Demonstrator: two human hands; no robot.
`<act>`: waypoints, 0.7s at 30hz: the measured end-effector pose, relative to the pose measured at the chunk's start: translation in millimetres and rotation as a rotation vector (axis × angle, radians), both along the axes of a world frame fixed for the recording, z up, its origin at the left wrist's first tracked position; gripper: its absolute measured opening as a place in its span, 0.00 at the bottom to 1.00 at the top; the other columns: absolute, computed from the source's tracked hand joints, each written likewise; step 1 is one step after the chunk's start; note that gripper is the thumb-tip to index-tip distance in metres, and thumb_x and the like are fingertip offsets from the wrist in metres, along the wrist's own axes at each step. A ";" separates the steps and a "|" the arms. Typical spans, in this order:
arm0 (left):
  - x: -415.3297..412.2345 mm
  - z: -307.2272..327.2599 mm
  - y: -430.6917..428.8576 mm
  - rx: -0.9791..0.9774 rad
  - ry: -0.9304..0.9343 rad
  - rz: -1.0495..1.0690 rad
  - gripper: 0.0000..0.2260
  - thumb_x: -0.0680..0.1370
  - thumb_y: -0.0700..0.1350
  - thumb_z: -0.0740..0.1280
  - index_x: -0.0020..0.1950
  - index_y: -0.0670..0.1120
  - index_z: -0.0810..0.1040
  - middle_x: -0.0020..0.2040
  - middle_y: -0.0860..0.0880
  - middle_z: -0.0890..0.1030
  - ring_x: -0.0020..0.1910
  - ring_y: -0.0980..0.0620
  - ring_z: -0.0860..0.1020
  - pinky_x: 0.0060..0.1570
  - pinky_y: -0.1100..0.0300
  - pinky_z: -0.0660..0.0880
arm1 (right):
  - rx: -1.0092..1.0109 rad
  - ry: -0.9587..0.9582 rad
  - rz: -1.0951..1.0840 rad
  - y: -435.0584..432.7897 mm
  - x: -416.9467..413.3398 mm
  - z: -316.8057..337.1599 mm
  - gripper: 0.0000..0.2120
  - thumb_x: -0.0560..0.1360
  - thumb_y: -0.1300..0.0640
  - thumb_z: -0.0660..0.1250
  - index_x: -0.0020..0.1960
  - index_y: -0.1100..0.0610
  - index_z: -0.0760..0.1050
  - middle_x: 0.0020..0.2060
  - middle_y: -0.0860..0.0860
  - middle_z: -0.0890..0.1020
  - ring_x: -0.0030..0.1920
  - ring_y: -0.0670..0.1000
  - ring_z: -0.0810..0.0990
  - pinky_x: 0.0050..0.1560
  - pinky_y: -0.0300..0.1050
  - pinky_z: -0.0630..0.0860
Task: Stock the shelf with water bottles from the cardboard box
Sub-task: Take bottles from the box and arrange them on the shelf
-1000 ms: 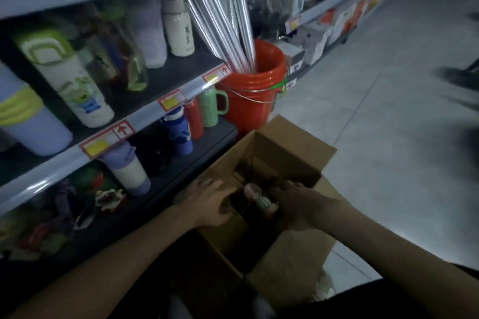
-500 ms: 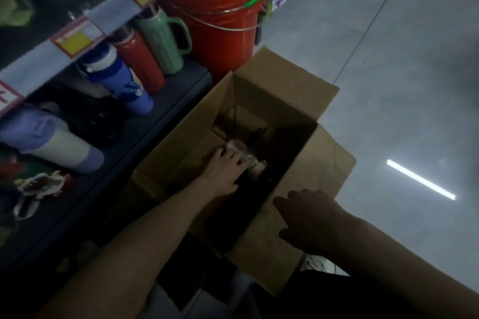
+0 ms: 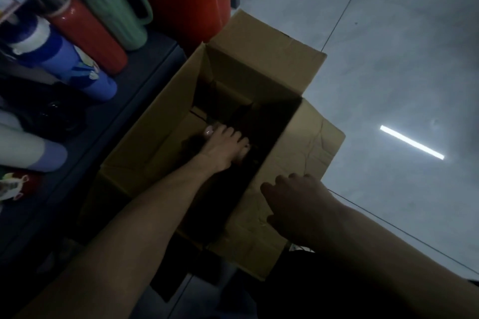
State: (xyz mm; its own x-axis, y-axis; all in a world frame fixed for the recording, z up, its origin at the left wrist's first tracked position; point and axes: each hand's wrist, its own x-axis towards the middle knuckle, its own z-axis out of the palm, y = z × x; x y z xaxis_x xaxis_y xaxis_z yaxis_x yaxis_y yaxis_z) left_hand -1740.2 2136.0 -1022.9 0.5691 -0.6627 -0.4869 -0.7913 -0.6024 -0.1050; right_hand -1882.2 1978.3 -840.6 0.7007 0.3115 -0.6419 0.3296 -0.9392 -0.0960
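An open cardboard box stands on the floor against the bottom shelf. My left hand reaches deep into its dark inside and is closed around a water bottle, of which only a pinkish top shows between the fingers. The rest of the bottle and the box's other contents are lost in shadow. My right hand rests knuckles up on the box's right flap, holding nothing.
On the bottom shelf stand a green handled mug, a red bottle, a blue bottle and a pale lilac tumbler. A red bucket stands behind the box. Grey floor stretches to the right.
My view has tilted down onto the box. My right hand left the bottle and drew back onto the right flap. My left hand went deeper in and took hold of the bottle.
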 end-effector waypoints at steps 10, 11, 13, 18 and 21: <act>-28.2 19.5 51.1 -0.422 0.024 0.470 0.33 0.69 0.56 0.75 0.72 0.51 0.71 0.67 0.50 0.77 0.65 0.45 0.75 0.60 0.50 0.68 | 0.018 -0.040 -0.003 7.6 17.4 19.1 0.18 0.82 0.50 0.64 0.70 0.54 0.71 0.58 0.53 0.80 0.56 0.55 0.81 0.52 0.50 0.78; -29.4 28.8 55.4 -0.467 0.021 0.529 0.32 0.68 0.56 0.76 0.70 0.51 0.73 0.65 0.49 0.78 0.63 0.45 0.76 0.59 0.50 0.69 | 0.027 -0.056 -0.011 8.7 19.7 23.4 0.18 0.82 0.50 0.64 0.71 0.53 0.71 0.60 0.53 0.80 0.57 0.56 0.81 0.52 0.50 0.78; -31.5 48.6 66.3 -0.548 0.027 0.628 0.29 0.67 0.56 0.78 0.66 0.50 0.76 0.61 0.48 0.80 0.60 0.44 0.78 0.57 0.51 0.71 | 0.042 -0.085 -0.022 10.6 22.7 31.1 0.18 0.82 0.50 0.64 0.70 0.53 0.72 0.61 0.53 0.80 0.58 0.55 0.81 0.52 0.50 0.79; -39.6 95.6 100.0 -0.799 0.055 0.781 0.30 0.63 0.47 0.84 0.62 0.47 0.78 0.57 0.49 0.82 0.56 0.46 0.80 0.51 0.58 0.71 | 0.042 -0.060 -0.026 19.0 23.0 48.8 0.16 0.83 0.52 0.64 0.69 0.53 0.74 0.60 0.52 0.81 0.57 0.54 0.82 0.55 0.51 0.82; -44.5 130.3 114.0 -0.843 0.092 0.874 0.30 0.65 0.48 0.84 0.64 0.49 0.77 0.55 0.55 0.78 0.55 0.55 0.75 0.51 0.60 0.70 | 0.048 -0.045 -0.011 28.0 24.1 55.6 0.16 0.83 0.52 0.64 0.69 0.53 0.75 0.59 0.51 0.80 0.54 0.52 0.81 0.54 0.48 0.82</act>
State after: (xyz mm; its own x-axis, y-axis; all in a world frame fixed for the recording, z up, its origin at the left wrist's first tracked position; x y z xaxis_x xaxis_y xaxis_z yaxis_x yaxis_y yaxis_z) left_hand -1784.7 2250.0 -892.6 0.9678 -0.2016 -0.1509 -0.0687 -0.7879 0.6119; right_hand -1858.1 2006.4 -785.0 0.7323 0.3332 -0.5939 0.3239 -0.9376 -0.1266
